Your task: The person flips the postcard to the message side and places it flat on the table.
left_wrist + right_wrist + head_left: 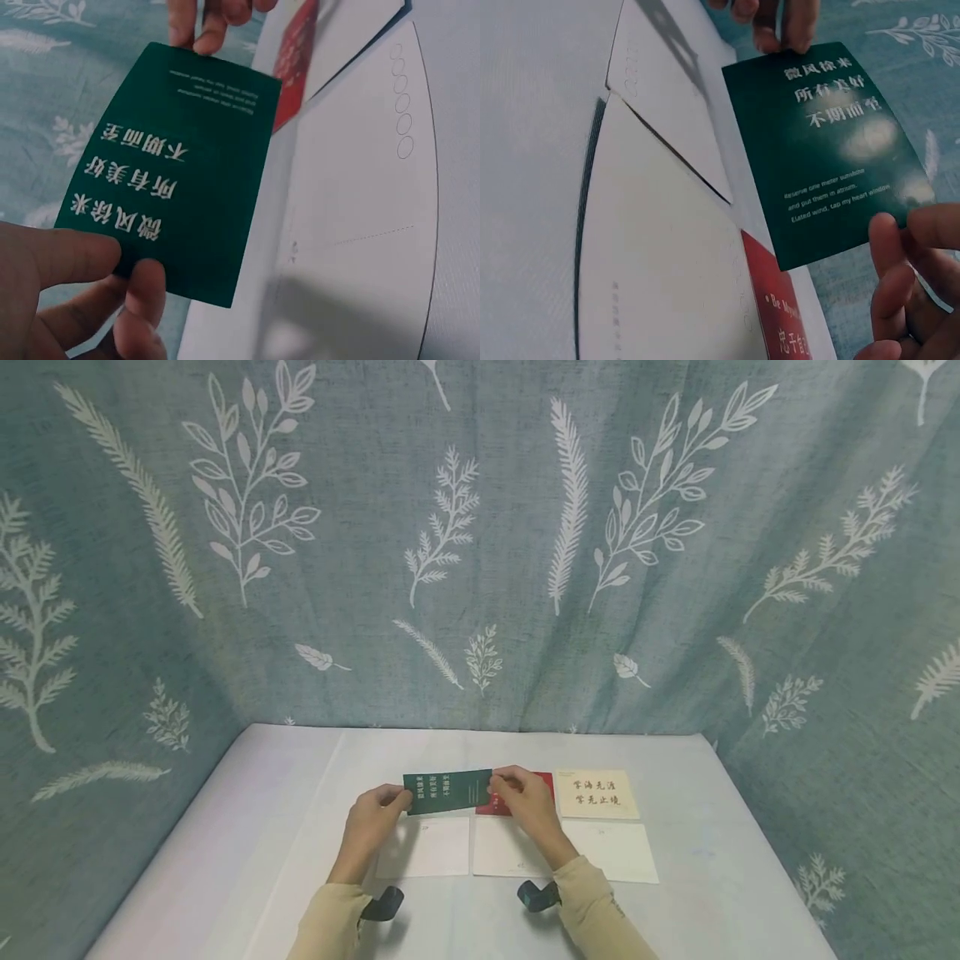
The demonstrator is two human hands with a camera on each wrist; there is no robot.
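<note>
A dark green postcard (450,792) with white Chinese writing is held up between both hands. My left hand (372,825) pinches its left end between thumb and fingers, and my right hand (529,802) pinches its right end. In the left wrist view the green postcard (176,172) shows its printed face, with the left thumb on that face. The right wrist view shows the same face of the green postcard (829,150) with small English lines. Partly hidden behind the right hand is a red card (545,783) on the table.
A cream card (597,794) with brown Chinese characters lies right of the red one. Nearer me is a row of white cards: left (427,852), middle (498,847) and right (618,852). They lie on a white-covered table (720,860), with a leaf-patterned curtain (480,568) behind.
</note>
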